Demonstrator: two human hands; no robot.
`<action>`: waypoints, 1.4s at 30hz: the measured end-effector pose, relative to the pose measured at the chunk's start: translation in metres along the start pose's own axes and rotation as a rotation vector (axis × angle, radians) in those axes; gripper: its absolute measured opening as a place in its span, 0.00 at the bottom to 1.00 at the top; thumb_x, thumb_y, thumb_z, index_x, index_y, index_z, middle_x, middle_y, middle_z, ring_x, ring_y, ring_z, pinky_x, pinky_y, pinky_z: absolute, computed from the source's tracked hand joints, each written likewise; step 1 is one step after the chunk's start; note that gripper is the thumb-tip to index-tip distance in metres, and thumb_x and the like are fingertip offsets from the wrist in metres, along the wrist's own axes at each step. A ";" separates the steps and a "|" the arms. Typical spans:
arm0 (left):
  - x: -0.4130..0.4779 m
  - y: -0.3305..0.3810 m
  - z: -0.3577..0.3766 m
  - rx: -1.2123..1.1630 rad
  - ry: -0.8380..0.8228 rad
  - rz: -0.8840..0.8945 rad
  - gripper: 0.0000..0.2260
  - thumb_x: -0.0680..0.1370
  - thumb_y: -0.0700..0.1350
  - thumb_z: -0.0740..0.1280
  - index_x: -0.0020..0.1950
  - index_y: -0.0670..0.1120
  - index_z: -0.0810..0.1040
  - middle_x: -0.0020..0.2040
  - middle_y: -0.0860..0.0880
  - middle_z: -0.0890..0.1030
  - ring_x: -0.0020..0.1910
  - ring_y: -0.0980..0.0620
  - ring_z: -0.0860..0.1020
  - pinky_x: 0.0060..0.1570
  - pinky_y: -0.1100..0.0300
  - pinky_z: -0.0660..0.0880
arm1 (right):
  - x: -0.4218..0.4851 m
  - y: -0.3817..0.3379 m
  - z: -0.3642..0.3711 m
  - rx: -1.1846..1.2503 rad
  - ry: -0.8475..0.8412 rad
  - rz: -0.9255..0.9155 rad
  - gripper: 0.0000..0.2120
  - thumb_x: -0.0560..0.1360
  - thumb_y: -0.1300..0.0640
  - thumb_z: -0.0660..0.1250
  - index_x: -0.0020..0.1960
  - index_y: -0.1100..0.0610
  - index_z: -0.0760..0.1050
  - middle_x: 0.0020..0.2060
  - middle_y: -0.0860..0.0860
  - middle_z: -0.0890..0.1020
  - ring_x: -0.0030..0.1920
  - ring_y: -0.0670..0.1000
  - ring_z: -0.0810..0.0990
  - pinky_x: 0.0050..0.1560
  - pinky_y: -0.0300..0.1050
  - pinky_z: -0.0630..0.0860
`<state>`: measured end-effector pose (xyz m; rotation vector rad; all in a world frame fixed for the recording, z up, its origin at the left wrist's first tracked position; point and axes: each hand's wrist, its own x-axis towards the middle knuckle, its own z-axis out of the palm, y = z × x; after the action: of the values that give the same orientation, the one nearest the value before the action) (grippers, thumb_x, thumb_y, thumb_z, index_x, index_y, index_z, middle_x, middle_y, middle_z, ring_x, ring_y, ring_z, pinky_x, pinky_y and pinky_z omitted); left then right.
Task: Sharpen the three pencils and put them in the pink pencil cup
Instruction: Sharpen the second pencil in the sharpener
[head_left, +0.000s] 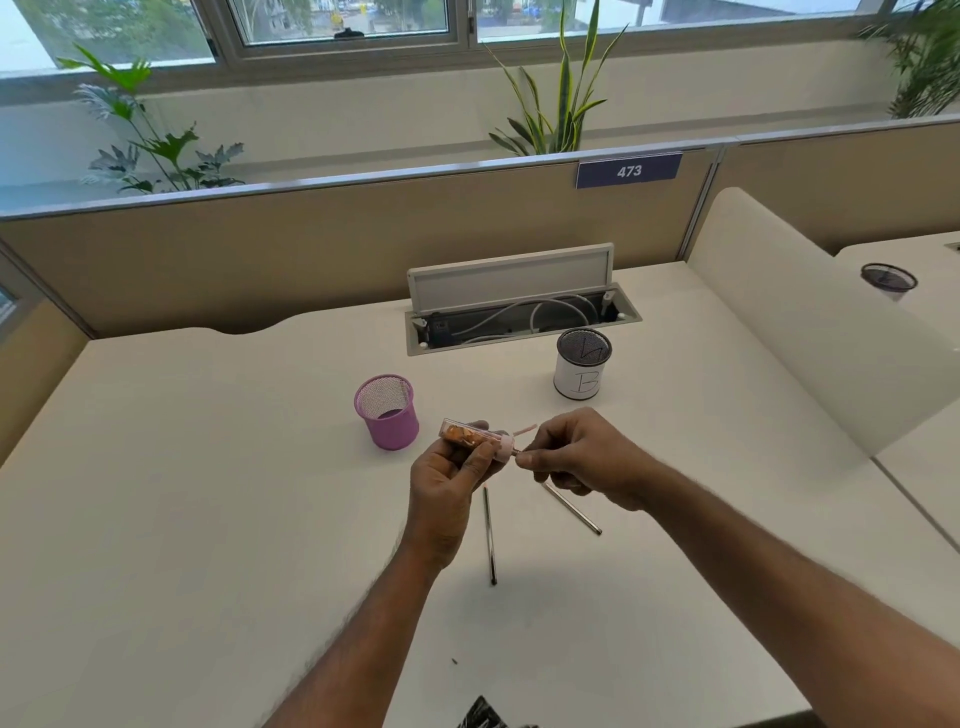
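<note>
The right hand (576, 457) pinched a pencil (574, 509) at the mouth of the sharpener (470, 435), whose clear, shavings-filled barrel the left hand (447, 478) gripped, both raised over the desk (208, 467) with forearms converging. To my eye the turn would go best with the pencil kept in line with the hole, pressed in lightly and twisted while the left hand held steady. A second pencil (489, 535) lay just below the hands, the pink cup (389, 415) stood upright near the left hand, and I could not spot the third.
</note>
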<state>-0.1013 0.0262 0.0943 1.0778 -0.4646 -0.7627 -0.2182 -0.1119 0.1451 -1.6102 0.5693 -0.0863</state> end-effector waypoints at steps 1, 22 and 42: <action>-0.001 0.001 0.000 0.006 -0.009 -0.003 0.15 0.71 0.42 0.69 0.56 0.37 0.78 0.48 0.44 0.86 0.52 0.45 0.83 0.54 0.56 0.79 | 0.000 -0.001 -0.002 0.032 -0.035 0.049 0.09 0.74 0.63 0.72 0.35 0.60 0.80 0.28 0.55 0.78 0.24 0.48 0.66 0.23 0.37 0.61; 0.000 -0.003 -0.007 0.058 -0.029 -0.021 0.11 0.72 0.41 0.68 0.52 0.40 0.80 0.52 0.41 0.83 0.53 0.44 0.83 0.55 0.54 0.79 | 0.003 0.014 -0.005 0.091 -0.145 0.116 0.11 0.77 0.58 0.68 0.44 0.66 0.80 0.28 0.54 0.73 0.21 0.46 0.63 0.22 0.35 0.56; -0.002 -0.005 0.000 0.035 0.077 0.004 0.11 0.74 0.41 0.68 0.53 0.38 0.80 0.48 0.43 0.85 0.51 0.44 0.83 0.54 0.53 0.80 | 0.003 0.031 0.011 -0.251 0.188 -0.235 0.06 0.73 0.59 0.74 0.42 0.60 0.79 0.28 0.52 0.79 0.25 0.51 0.75 0.26 0.44 0.72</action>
<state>-0.1043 0.0264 0.0898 1.1351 -0.4157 -0.7094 -0.2205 -0.1040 0.1133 -1.9226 0.5487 -0.3558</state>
